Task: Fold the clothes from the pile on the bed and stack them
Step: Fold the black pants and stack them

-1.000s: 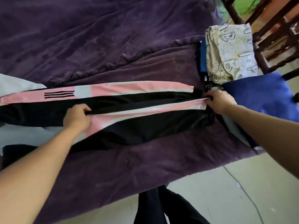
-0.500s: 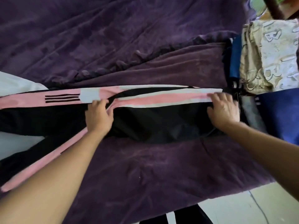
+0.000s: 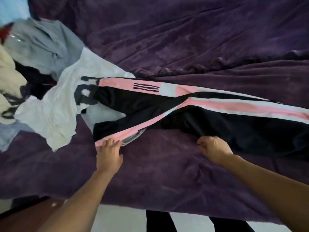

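Sprawling limp from centre toward 3 o'clock on the blanket (image 3: 167, 178), the track pants (image 3: 225, 124) are looking light and slippery, so you are pressing your flat left hand (image 3: 109, 154) on the cuff (image 3: 104, 141) while your right hand (image 3: 213, 148) is pinching the black edge.

Left hand (image 3: 109, 154) touching track pants (image 3: 234, 128), right hand (image 3: 214, 149) pinching their black edge

A rumpled purple blanket (image 3: 184, 39) covers the bed (image 3: 150, 190), pale floor (image 3: 120, 220) below.
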Demonstrator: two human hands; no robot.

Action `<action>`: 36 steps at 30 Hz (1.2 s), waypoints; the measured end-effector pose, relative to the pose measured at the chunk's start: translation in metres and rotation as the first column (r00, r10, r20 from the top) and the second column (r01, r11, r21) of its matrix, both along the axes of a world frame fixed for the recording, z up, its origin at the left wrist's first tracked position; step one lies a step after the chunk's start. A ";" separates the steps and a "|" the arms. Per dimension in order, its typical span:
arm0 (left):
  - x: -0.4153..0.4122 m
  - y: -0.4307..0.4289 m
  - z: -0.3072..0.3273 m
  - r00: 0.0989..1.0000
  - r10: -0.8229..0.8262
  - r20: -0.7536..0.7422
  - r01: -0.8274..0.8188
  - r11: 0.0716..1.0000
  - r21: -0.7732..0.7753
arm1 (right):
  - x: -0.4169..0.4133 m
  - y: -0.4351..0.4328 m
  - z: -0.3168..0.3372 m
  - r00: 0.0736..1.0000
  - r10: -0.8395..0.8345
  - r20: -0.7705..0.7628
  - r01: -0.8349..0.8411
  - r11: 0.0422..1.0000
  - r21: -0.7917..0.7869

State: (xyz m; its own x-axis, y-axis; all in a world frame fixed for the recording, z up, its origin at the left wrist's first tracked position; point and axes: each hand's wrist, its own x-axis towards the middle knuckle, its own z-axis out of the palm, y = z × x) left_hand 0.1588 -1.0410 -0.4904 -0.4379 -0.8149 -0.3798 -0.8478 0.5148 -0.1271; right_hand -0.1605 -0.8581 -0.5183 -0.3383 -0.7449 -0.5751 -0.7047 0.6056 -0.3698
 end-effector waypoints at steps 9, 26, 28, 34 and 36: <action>0.098 -0.105 -0.058 0.972 -0.059 -0.226 0.058 0.998 -0.011 | 0.117 -0.155 -0.043 0.978 0.056 -0.200 -0.088 0.984 -0.155; -0.032 -0.360 -0.035 0.549 0.551 -0.628 -0.333 0.834 0.441 | 0.077 -0.345 0.000 0.861 -0.401 -0.313 0.296 0.896 -0.332; -0.037 -0.359 -0.053 0.613 0.616 -0.495 -0.381 0.779 0.499 | 0.082 -0.339 -0.012 0.853 -0.361 -0.376 0.238 0.912 -0.334; -0.035 -0.337 -0.094 0.669 0.578 -0.467 -0.382 0.807 0.451 | 0.117 -0.295 -0.074 0.886 -0.266 -0.380 0.175 0.951 -0.256; -0.033 -0.340 -0.098 0.614 0.638 -0.465 -0.401 0.759 0.513 | 0.123 -0.290 -0.092 0.903 -0.274 -0.331 0.229 0.959 -0.170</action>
